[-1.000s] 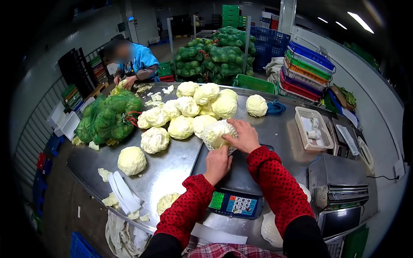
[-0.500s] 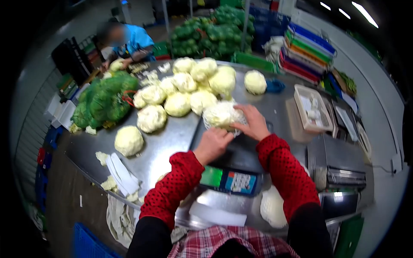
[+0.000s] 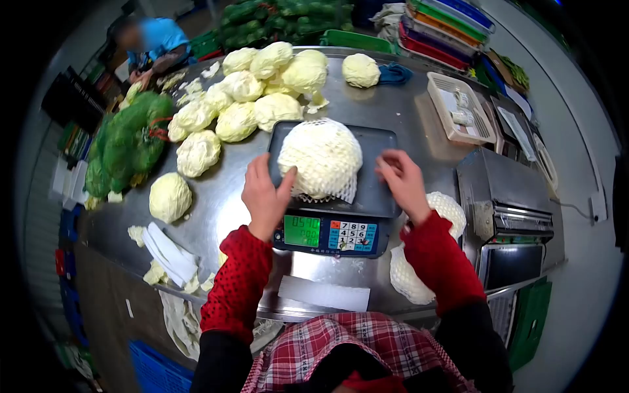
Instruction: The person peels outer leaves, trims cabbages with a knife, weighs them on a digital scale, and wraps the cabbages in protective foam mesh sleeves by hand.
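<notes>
A cabbage in a white foam net (image 3: 322,156) rests on the dark pan of a digital scale (image 3: 380,196), whose green display is lit. My left hand (image 3: 265,196) is at the cabbage's left side, fingers apart, with the thumb at the net; whether it touches I cannot tell. Off to the right, my right hand (image 3: 403,180) hovers over the pan's edge, its fingers loosely bent and apart, holding nothing. Behind the scale lies a heap of bare peeled cabbages (image 3: 237,122). Two more netted cabbages sit by my right forearm, one being the nearer netted cabbage (image 3: 409,276).
A flat white foam sleeve (image 3: 324,293) lies before the scale. More sleeves (image 3: 169,254) lie left among leaf scraps. A green net sack (image 3: 128,144), a beige basket (image 3: 485,133) and a metal machine (image 3: 504,190) flank the work area. A co-worker (image 3: 154,42) stands far left.
Both hands have let go of the netted cabbage and moved apart, leaving it on the scale. The net covers more of it. The head view has tilted down and the scale display is readable.
</notes>
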`<state>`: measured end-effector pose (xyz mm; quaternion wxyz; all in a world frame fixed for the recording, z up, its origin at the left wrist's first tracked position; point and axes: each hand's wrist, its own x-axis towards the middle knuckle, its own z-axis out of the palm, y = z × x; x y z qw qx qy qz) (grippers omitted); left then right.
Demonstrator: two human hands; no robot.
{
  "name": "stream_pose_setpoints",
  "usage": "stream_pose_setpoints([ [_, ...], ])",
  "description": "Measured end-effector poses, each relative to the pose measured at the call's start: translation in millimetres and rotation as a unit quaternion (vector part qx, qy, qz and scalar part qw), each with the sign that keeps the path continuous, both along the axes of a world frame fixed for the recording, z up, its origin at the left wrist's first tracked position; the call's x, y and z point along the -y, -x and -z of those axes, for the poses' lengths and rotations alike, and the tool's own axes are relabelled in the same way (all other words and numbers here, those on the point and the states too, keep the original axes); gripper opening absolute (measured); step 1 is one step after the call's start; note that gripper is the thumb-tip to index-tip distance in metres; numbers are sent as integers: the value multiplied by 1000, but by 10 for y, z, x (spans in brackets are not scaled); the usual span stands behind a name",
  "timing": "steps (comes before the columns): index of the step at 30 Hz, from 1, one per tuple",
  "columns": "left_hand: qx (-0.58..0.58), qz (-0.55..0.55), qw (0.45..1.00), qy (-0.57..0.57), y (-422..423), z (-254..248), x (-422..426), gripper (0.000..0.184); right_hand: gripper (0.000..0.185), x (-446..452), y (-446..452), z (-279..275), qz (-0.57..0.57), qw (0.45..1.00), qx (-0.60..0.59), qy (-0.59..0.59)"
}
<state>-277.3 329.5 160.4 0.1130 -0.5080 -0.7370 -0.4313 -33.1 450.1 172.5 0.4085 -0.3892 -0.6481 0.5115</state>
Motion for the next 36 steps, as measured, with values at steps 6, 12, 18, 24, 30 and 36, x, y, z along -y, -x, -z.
stream_pose_setpoints([
  [6, 276, 80, 958, 22, -277, 22, -236, 46, 46, -300, 640, 341, -44, 991, -70, 104],
  [12, 304, 365, 878, -66, -957, -287, -409, 64, 46, -718, -376, 114, -49, 912, -334, 231],
  [18, 195, 218, 954, -71, -634, 45, -55, 47, 51, -1465, -1639, 519, 74, 912, -326, 237],
  [24, 305, -99, 946, 53, 998, 806, 102, 55, 60, -1931, -2422, 1476, 209, 912, -124, 329],
  [30, 413, -71, 899, 126, 1772, 1024, -858, 56, 62, -1750, -2176, 1357, 317, 853, 409, -71],
  [36, 643, -10, 766, -6, 1976, 1406, -1892, 57, 54, -395, -1721, 685, 258, 876, 319, -253],
])
